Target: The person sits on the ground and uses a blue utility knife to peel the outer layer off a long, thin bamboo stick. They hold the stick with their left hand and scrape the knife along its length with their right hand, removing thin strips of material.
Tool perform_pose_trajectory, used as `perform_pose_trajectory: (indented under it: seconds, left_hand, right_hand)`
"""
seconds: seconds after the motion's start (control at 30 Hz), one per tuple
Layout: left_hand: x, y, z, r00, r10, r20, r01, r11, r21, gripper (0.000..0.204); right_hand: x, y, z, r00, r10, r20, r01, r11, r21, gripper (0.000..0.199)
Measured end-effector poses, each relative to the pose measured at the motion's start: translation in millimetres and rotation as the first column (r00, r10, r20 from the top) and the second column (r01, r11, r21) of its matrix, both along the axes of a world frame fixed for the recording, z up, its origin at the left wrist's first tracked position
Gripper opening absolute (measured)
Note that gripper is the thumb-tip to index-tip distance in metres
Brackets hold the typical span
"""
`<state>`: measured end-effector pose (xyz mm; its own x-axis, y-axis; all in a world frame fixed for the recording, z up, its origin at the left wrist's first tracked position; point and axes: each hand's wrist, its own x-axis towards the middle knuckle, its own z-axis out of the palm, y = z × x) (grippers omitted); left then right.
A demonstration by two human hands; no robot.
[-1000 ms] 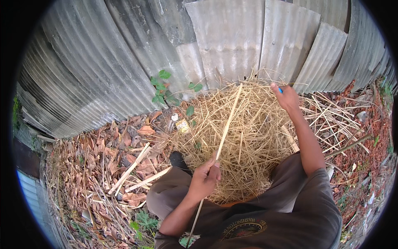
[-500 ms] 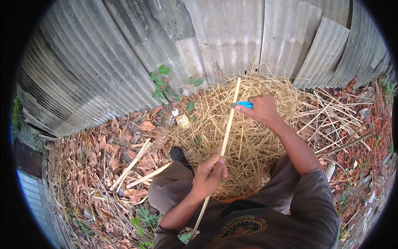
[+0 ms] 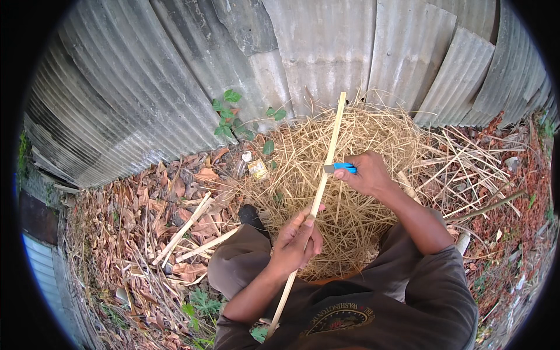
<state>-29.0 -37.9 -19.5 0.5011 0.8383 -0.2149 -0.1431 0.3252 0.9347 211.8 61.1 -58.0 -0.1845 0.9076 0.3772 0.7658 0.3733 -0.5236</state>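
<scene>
The left hand (image 3: 298,240) grips a long bamboo strip (image 3: 322,182) over the straw pile (image 3: 361,146) while the right hand (image 3: 366,174), clenched on a blue-handled knife (image 3: 341,168), sets its blade against it, seemingly mid-shaving; a steady stroke along the strip looks next.

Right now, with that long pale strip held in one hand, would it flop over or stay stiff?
Probably fairly stiff: the pale strip stands straight well past the left hand with no visible droop. It looks thin and narrow, so likely light, and it might flex or split if pushed sideways. The right hand holds a blue-handled knife against it.
</scene>
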Motion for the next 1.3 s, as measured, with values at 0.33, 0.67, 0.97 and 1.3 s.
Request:
perform_pose_trajectory:
  seconds: [0.33,0.67,0.97,1.3]
  left_hand:
    - [13,-4,1,0.976,0.066,0.206,-0.011,0.966,-0.257,0.038]
    - [21,-26,6,0.981,-0.118,0.151,0.154,0.957,-0.247,0.038]
    - [8,-7,-6,1.0,0.011,0.025,-0.01,1.0,-0.025,0.039]
    - [12,-13,-3,0.972,0.066,-0.225,-0.002,0.962,0.274,0.04]
  right_hand:
    - [23,28,0,0.961,-0.025,0.275,-0.083,0.924,0.374,0.073]
    - [128,89,-7,0.693,-0.703,0.158,0.72,0.687,-0.099,0.086]
    - [31,2,21,0.992,-0.09,0.092,0.091,0.996,-0.01,0.072]
    - [18,21,-2,0.963,-0.057,0.264,-0.038,0.94,0.34,0.074]
